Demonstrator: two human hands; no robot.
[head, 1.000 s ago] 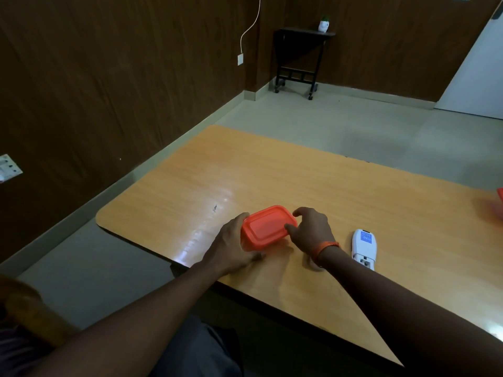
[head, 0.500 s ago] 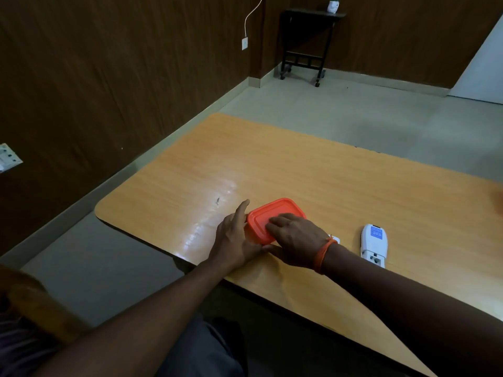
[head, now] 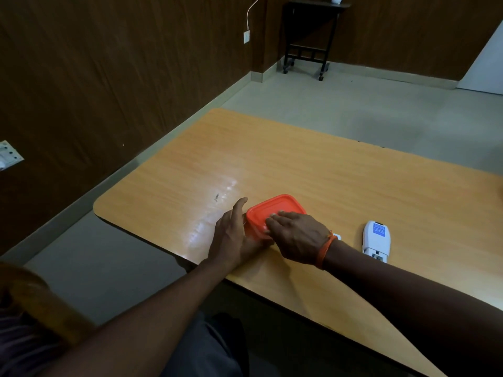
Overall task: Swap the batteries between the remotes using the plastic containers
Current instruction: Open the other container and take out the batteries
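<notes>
An orange-lidded plastic container [head: 277, 208] sits near the front edge of the wooden table [head: 313, 170]. My left hand [head: 231, 235] is pressed against its left and near side, thumb up along the rim. My right hand [head: 296, 235] lies flat on the lid, fingers spread over its near half. A white remote [head: 377, 239] lies face down to the right of my right wrist, its battery bay at the near end open. The container's contents are hidden by the lid.
The table's rounded left corner [head: 100, 208] and front edge drop to grey floor. A dark wheeled side table [head: 310, 36] stands in the far corner. A wall socket with a white cable [head: 247, 36] is on the brown wall.
My right hand has moved from the container's right rim onto the top of the lid. My left hand stays at the left side. The view has tilted down slightly.
</notes>
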